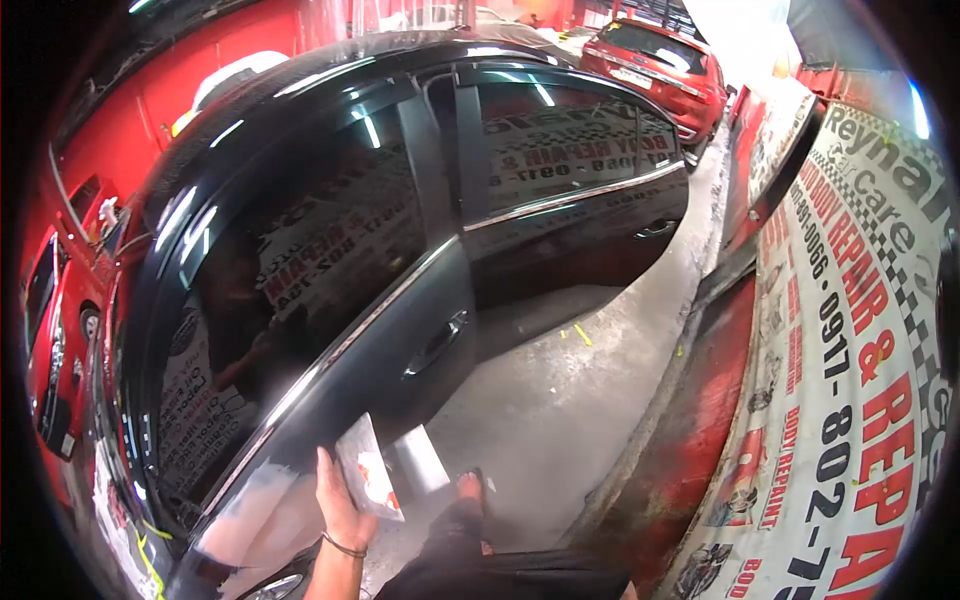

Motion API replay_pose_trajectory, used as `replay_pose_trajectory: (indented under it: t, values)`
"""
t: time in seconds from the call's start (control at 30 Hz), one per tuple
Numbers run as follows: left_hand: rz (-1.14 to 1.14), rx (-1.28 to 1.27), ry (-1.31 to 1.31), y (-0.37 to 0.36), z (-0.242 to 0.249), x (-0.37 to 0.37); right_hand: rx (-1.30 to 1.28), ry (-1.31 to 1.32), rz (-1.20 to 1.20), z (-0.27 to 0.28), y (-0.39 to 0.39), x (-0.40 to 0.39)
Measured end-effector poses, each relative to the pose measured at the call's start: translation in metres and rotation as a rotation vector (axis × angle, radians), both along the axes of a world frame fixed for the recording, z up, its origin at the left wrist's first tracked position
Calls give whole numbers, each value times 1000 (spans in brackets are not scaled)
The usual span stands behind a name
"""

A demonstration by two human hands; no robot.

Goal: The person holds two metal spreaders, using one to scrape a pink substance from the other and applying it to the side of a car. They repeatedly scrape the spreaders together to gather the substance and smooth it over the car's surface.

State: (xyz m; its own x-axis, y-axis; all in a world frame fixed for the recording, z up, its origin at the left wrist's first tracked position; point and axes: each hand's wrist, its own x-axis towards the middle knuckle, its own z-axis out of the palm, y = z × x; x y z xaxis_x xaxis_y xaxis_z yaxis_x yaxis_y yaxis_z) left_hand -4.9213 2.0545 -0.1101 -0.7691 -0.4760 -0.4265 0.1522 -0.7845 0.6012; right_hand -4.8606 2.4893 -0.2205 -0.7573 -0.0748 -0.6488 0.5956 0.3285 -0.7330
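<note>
Head view: left hand [338, 510] presses a spreader [368, 480] against the car door [400, 350].

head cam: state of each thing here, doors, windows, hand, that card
front door: shut, pale filler patch low near the hand
rear door: shut
windows: up, dark, mirroring the banner
card: held flat by the door, red smear on it
hand: gripping the card; which hand, cannot tell
banner: hung on the wall
red car: parked ahead
</note>
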Motion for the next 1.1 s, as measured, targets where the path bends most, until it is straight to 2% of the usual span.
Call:
replay_pose_trajectory:
  t: [0.03, 0.07, 0.27, 0.33, 0.37, 0.47, 0.67, 0.83, 0.93, 1.07, 1.1]
  values:
    - [-13, 7, 46, -1, 1, -23, 7, 5, -11, -1, 2, -12]
    - [-210, -22, 243, -18, -15, -35, 20, 10, -22, -1, 4, -24]
    - [-186, -1, 379, -21, 5, -157, 57, 1, -46, 11, 2, -95]
    - [-212, -16, 390, -13, 20, -182, 49, 3, -50, 15, 1, -115]
    - [-100, 14, 267, 5, 41, -194, 41, 6, -51, 16, 1, -124]
    - [-56, 30, 235, 20, 34, -216, 2, 30, -45, 10, 5, -144]
    - [-6, -15, 283, 55, 7, -214, -99, 118, 40, -13, 22, -181]
    - [-9, -168, 150, 97, 2, -198, -219, 187, 127, -16, 26, -229]
    - [35, -93, 144, 124, 20, -209, -260, 195, 175, -18, 26, -250]
    - [-25, -78, 126, 143, 25, -226, -304, 201, 228, -21, 21, -279]
    - [-173, -112, 237, 126, 1, -222, -309, 205, 237, -21, 19, -288]
